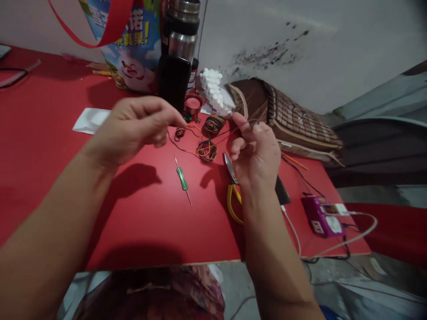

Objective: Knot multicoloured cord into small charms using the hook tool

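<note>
My left hand is raised over the red table, thumb and forefinger pinched on a strand of multicoloured yarn. My right hand faces it, fingers curled on a dark reddish stretch of yarn. Between and beyond the hands sit a wound ball of dark and orange yarn and a loose coil of the same yarn. A double-ended crochet hook with a green grip lies below them. Yellow-handled scissors rest beside my right wrist, partly hidden by it.
At the back stand a printed bag, a steel flask and a dark phone-like object. A brown cushion leans against the wall. On the right lies a purple box with cables. A white paper lies left.
</note>
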Available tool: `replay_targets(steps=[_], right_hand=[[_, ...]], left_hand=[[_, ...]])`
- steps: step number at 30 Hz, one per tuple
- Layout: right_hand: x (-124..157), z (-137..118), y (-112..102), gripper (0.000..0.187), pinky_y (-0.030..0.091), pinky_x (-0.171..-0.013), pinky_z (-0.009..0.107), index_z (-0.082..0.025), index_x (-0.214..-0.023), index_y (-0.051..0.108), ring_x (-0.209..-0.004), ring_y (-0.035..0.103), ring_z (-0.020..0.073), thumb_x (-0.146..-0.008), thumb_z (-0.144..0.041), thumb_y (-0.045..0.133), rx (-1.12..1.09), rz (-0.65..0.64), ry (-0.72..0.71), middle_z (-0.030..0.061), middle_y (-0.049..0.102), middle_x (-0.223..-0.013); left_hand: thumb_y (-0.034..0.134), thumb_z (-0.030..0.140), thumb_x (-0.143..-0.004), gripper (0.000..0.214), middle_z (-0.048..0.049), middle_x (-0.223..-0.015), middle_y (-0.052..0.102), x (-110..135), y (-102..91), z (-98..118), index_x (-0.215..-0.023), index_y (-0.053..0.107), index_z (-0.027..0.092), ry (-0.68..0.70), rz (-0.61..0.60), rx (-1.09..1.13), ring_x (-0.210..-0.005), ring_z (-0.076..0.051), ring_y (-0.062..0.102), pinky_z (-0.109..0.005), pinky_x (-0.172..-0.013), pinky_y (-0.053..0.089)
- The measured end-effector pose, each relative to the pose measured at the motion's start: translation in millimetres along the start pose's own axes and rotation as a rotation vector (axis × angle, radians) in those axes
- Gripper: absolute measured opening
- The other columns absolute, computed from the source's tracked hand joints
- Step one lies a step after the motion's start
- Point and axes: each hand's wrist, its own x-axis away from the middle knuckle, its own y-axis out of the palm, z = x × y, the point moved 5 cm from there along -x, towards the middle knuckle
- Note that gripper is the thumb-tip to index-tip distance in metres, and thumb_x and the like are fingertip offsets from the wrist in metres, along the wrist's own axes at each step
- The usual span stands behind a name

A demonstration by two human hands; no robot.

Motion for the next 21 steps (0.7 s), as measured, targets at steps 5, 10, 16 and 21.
replay_targets(steps=[5,10,16,21], right_hand=[[4.4,9.5,8.4,0.03,0.028,-0.039,0.024,-0.028,-0.088,0.051,-0.044,0.046,0.0046,-0.084,-0.041,0.078,-0.029,-0.099,0.084,0.0014,0.08,-0.119],[35.9,9.9,40.7,0.03,0.019,-0.033,0.023,-0.027,-0.088,0.05,-0.035,0.039,0.0014,-0.087,-0.044,0.075,-0.029,-0.281,0.199,0.0013,0.082,-0.116],[18.1,23.9,27.3,0.028,0.016,-0.031,0.021,-0.024,-0.084,0.052,-0.033,0.039,0.0002,-0.088,-0.038,0.077,-0.037,-0.289,0.189,0.0045,0.082,-0.122],[1.5,30.7,12.2,0.021,0.02,-0.031,0.021,-0.024,-0.086,0.055,-0.033,0.042,0.0023,-0.09,-0.034,0.073,0.026,-0.276,0.158,0.0046,0.085,-0.112]], left_hand=[[0.087,0.034,-0.083,0.018,0.0041,-0.059,0.046,10.5,-22.4,10.2,-0.087,0.071,0.026,0.084,0.227,0.182,-0.059,-0.013,0.051,-0.029,-0.058,0.044],[0.093,0.013,-0.063,0.06,-0.0055,-0.113,0.074,20.2,45.4,-44.3,-0.116,0.071,0.029,-0.16,-0.154,0.119,-0.113,-0.027,0.071,-0.036,-0.086,0.059],[0.079,0.033,-0.089,0.016,0.005,-0.055,0.05,29.1,28.3,-53.2,-0.087,0.077,0.017,-0.295,-0.15,0.243,-0.044,-0.007,0.04,-0.022,-0.046,0.042],[0.048,0.006,-0.1,0.033,0.0088,-0.049,0.028,16.4,-14.1,-5.8,-0.086,0.077,0.012,0.003,0.057,0.444,-0.043,-0.005,0.017,-0.015,-0.043,0.037]])
